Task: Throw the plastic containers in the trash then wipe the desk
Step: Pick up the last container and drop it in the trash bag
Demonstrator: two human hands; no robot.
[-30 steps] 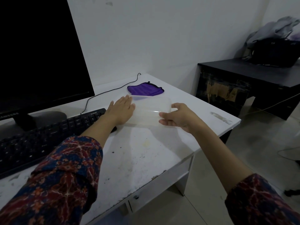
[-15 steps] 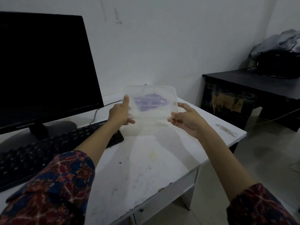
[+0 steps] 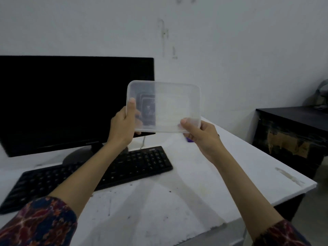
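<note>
Lifting it off the desk (image 3: 204,189), I now have the clear plastic container (image 3: 164,107) up in the air, above the back edge of the desk and tipped to face me. My left hand (image 3: 122,126) grips its left side and my right hand (image 3: 201,134) pinches its lower right corner. I think it is ready to carry to the trash, which I cannot see, and wiping comes after.

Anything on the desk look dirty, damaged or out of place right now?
Yes: the white desk is grimy, with dark specks and smudges in front of the keyboard and a scuffed streak near its right edge. The clear container looks intact.
</note>
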